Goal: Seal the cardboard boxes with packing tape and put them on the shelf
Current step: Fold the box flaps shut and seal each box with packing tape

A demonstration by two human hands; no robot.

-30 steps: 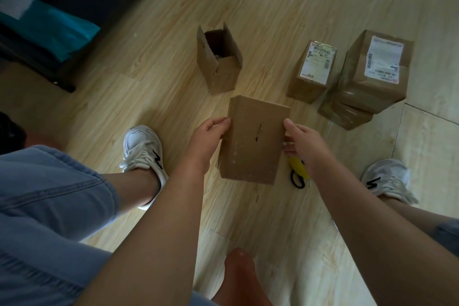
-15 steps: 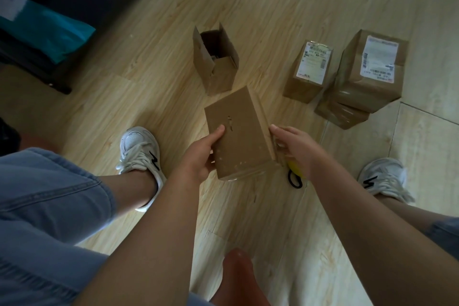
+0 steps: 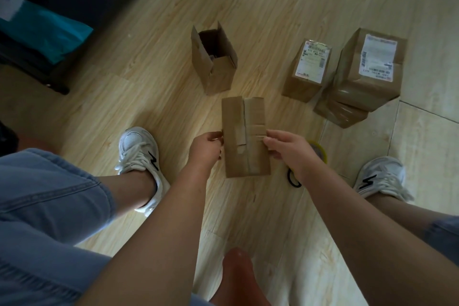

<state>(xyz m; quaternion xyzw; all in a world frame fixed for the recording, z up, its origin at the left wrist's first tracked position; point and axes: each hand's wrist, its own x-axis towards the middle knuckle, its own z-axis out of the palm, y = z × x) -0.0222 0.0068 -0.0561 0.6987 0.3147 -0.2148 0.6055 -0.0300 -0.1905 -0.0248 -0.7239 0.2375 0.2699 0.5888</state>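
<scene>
The cardboard box (image 3: 244, 136) lies seam-up between the two hands. Its long flaps meet down the middle with only torn scraps of old tape across them, so the main risk is that the flaps spring apart as soon as either grip eases. The left hand (image 3: 206, 146) has its fingers curled against the box's left edge, and the right hand (image 3: 289, 150) pinches the right edge with fingertips on the top face. The tape roll (image 3: 320, 151) lies just right of the box, half hidden behind the right hand. Reaching for it means freeing that hand, and the box could then twist or the seam gape, so new tape would go on crooked or bridge a gap. The ragged old strips may also stop fresh tape from lying flat. The closed flaps hide what the box holds. Just beyond the box an open box (image 3: 213, 57) stands upright with its flaps raised. Its inside is dark, and something pale seems to lie low in it, though the view is too dim to say what. Beyond and to the right of the box stand a small labelled box (image 3: 308, 67) and, beside it, a large labelled box (image 3: 370, 69) resting on a flat box (image 3: 340, 112). All three are closed and glossy with tape, their contents unseen.
</scene>
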